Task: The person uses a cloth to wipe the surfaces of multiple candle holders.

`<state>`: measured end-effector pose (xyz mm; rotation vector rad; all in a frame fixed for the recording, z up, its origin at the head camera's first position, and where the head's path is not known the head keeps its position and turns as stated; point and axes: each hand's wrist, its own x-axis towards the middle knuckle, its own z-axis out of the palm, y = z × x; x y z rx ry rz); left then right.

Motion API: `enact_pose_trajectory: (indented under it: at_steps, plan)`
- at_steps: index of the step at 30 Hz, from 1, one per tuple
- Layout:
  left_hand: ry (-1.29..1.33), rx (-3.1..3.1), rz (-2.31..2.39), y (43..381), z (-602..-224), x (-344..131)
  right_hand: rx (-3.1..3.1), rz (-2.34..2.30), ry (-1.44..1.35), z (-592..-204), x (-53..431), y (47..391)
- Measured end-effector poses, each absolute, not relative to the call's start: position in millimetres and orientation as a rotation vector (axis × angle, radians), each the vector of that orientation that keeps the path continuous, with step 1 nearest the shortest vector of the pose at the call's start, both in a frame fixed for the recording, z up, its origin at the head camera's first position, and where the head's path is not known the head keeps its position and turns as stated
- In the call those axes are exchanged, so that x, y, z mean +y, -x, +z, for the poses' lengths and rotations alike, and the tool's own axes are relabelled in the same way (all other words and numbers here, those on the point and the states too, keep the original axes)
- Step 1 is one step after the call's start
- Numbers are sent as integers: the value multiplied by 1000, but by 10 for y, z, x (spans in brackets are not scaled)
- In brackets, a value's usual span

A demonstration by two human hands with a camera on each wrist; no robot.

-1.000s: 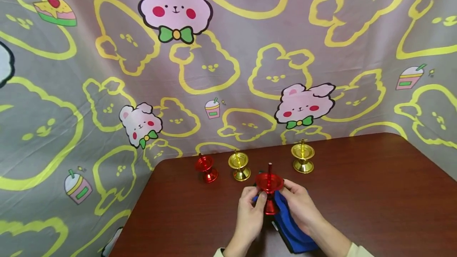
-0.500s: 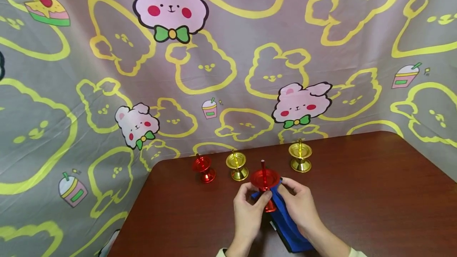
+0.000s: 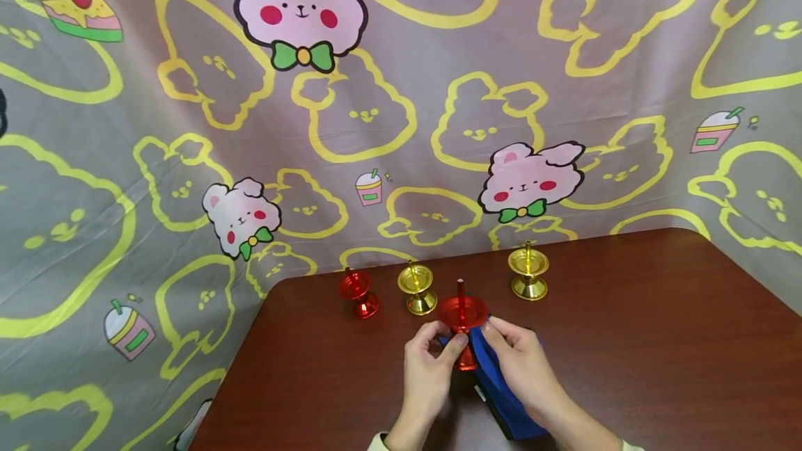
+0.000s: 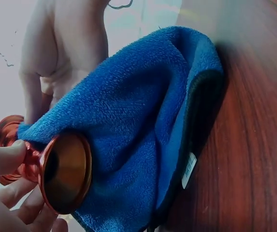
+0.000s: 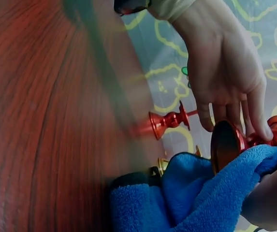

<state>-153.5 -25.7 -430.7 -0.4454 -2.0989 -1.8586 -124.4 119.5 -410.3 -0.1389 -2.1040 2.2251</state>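
Note:
A shiny red candle holder [image 3: 462, 312] with an upright central rod is held above the table in the head view. My left hand [image 3: 429, 371] pinches its stem between thumb and fingers. The left wrist view shows the holder's hollow base [image 4: 66, 173] facing the camera. My right hand [image 3: 521, 360] grips a blue cloth [image 3: 504, 395] with a dark edge, bunched against the right side of the holder. The cloth [image 4: 123, 111] hangs down in folds towards the tabletop, a small white tag [image 4: 189, 170] at its border. It partly covers the fingers of my right hand.
Behind the hands, another red candle holder [image 3: 360, 294] and a gold one [image 3: 417, 289] stand at the back left of the brown wooden table [image 3: 633, 339]. A second gold holder [image 3: 528, 270] stands further right. A patterned curtain [image 3: 388, 124] hangs behind the table.
Both hands, with the red candle holder and cloth, have shifted slightly left. The cloth's top edge has come up against the holder's stem. The other holders stay put; the head view has turned a little.

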Motion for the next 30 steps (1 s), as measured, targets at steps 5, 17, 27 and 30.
enact_pose_trajectory:
  at_steps: [5,17,27,30]
  plan:
    - [472,-2124,-1977,1513,-4267,-268,-2041,2359,112,-4103,1215,1291]
    - [461,-2190,-2061,1480,-4262,-264,-1992,2649,-80,-4172,1343,1412]
    - [479,-2244,-2125,1454,-4234,-215,-1874,2780,-11,-4245,1375,1477]
    - [449,-2231,-2189,1475,-4231,-220,-1977,2603,91,-4217,1359,1475]
